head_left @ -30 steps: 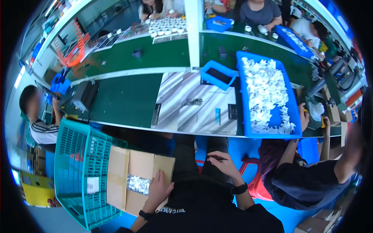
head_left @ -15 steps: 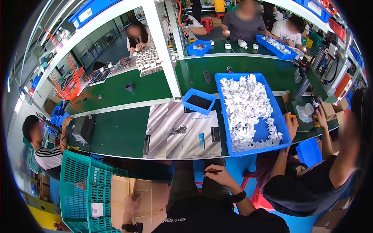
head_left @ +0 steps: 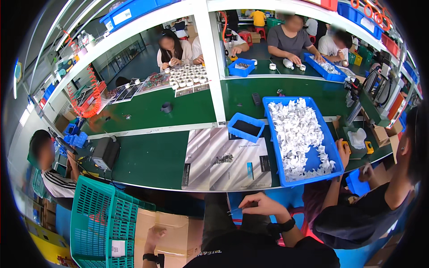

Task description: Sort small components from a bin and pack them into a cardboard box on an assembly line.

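My right hand (head_left: 263,206) is in front of the table edge, above my lap. Its fingers pinch a thin, slender tool (head_left: 234,210), whose tip points left; too little shows to tell its kind. Lower left, my left hand (head_left: 155,234) is over a brown cardboard box (head_left: 172,228), fingers loosely apart and somewhat blurred, with nothing visible in them. On the table ahead, a printed sheet (head_left: 201,172) bears a small pile of dark bits (head_left: 223,158). A small blue tray (head_left: 230,129) with black contents overlaps the sheet's far edge.
Right of the sheet, a large blue tray (head_left: 278,166) holds many white, petal-like pieces. A green plastic crate (head_left: 94,196) is at my left, past it a dark box-shaped device (head_left: 106,153). Close on my right, a co-worker (head_left: 357,214) sits; others work across the table.
The view has shifted, so the table appears lower and farther right. My right hand has turned, and its tool, dark and plain before, now shows only as a thin line. My left hand stays by the box.
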Motion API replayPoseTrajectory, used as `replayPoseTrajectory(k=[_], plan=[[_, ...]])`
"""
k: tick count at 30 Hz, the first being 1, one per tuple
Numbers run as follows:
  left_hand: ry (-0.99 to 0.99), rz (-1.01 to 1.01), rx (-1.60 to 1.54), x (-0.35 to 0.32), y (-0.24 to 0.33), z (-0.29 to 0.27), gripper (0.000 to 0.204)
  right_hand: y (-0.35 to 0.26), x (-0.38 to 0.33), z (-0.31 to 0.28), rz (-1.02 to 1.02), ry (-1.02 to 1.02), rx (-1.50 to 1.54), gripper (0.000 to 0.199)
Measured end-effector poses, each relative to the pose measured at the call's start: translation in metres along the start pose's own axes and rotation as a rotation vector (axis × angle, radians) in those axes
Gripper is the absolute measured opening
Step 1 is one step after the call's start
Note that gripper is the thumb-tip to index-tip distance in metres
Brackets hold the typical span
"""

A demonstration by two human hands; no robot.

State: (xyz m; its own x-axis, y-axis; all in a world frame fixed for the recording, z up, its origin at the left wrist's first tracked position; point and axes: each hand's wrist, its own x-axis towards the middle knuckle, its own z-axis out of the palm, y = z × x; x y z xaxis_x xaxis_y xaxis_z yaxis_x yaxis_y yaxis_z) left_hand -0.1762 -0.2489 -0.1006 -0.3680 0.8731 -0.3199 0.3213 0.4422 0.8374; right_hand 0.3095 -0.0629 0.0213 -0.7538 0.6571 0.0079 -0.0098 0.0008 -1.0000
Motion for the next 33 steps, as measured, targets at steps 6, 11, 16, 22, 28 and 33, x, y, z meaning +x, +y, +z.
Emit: replayPoseTrajectory(k=[6,11,16,22,28,33], plan=[[0.029,0.052,0.271,0.029,-0.080,-0.006,0.039,-0.108,0.015,-0.007,-0.275,0.276,-0.035,0.024],[0.093,0.061,0.234,0.015,-0.064,0.009,0.049,-0.187,0.025,-0.038,-0.649,0.649,-0.208,0.029],[0.025,0.105,-0.042,0.009,-0.048,0.013,0.061,-0.238,0.030,-0.023,-0.900,0.675,-0.199,0.022],[0.128,0.120,-0.206,0.001,-0.043,0.020,0.046,-0.205,0.082,0.004,-0.733,0.553,-0.126,0.014],[0.023,0.090,-0.056,0.009,-0.040,0.012,0.042,-0.061,0.215,-0.001,-0.240,0.313,-0.093,0.014],[0.192,0.115,0.327,-0.030,0.026,0.011,0.040,0.030,0.325,-0.022,-0.247,0.367,-0.547,0.014]])
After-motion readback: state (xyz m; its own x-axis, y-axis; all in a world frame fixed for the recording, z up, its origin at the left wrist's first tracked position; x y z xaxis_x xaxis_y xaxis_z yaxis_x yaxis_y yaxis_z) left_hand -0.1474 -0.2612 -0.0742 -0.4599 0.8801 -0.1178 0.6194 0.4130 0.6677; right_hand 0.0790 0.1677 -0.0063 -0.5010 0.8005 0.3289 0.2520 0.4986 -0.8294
